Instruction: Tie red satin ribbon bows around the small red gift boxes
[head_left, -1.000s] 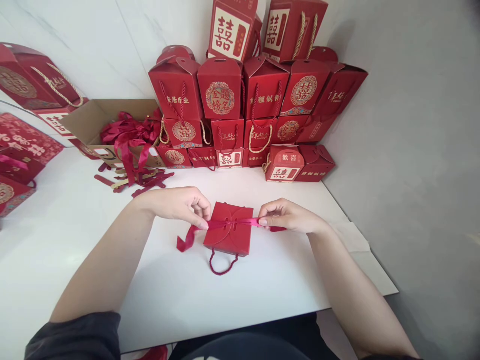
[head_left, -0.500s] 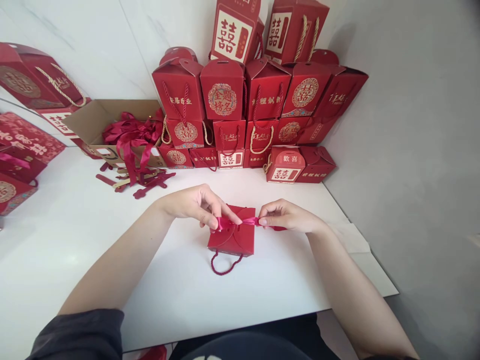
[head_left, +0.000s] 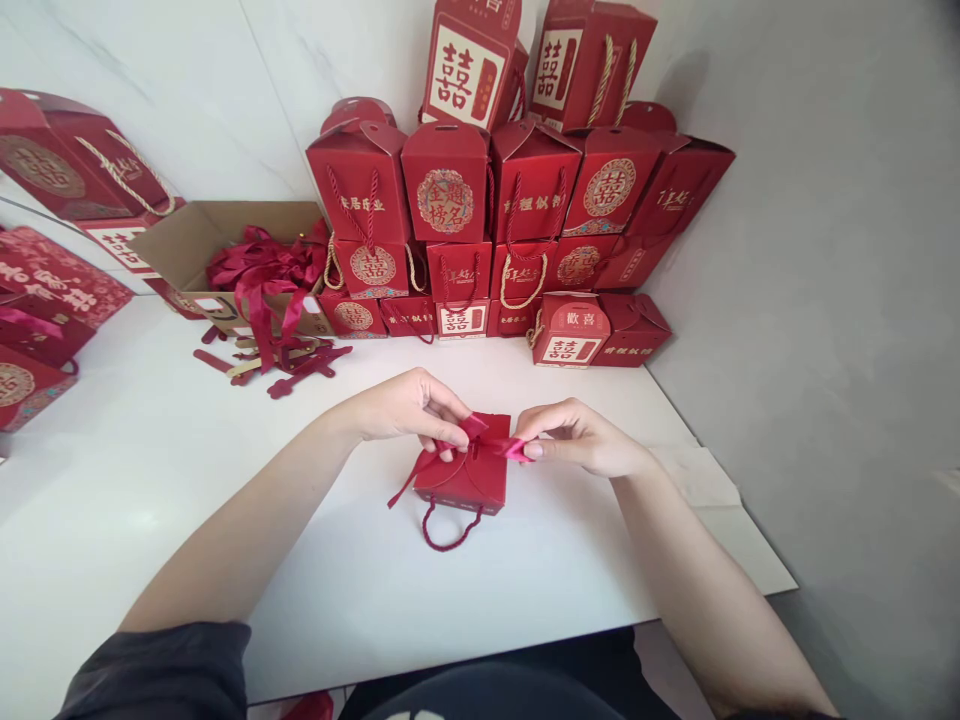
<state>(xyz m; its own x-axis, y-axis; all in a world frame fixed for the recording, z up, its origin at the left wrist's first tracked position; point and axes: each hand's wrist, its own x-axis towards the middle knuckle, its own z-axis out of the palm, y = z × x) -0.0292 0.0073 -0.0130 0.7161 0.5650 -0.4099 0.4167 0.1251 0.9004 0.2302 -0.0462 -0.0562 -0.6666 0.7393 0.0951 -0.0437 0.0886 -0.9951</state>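
Note:
A small red gift box (head_left: 469, 480) lies on the white table in front of me, its curved top flaps folded together and a dark red cord handle (head_left: 448, 547) hanging toward me. Over its top runs a crimson satin ribbon (head_left: 475, 426). My left hand (head_left: 431, 415) pinches the ribbon above the box's left half, and one loose tail trails down past the box's left edge. At the right edge my right hand (head_left: 570, 435) pinches another part of the ribbon between thumb and fingers. The ribbon's middle, near the flaps, is partly hidden by my left fingers.
Stacked red gift boxes (head_left: 450, 195) line the back wall. To their left stands an open cardboard carton (head_left: 169, 245) of ribbons, with cut strips (head_left: 300, 370) lying before it. More red boxes (head_left: 34, 350) are at far left. A grey wall (head_left: 825, 300) bounds the right.
My left hand has shifted slightly right and up, lifting the ribbon over the box's middle. A ribbon tail now hangs at the left. My right hand still holds its part, now bunched.

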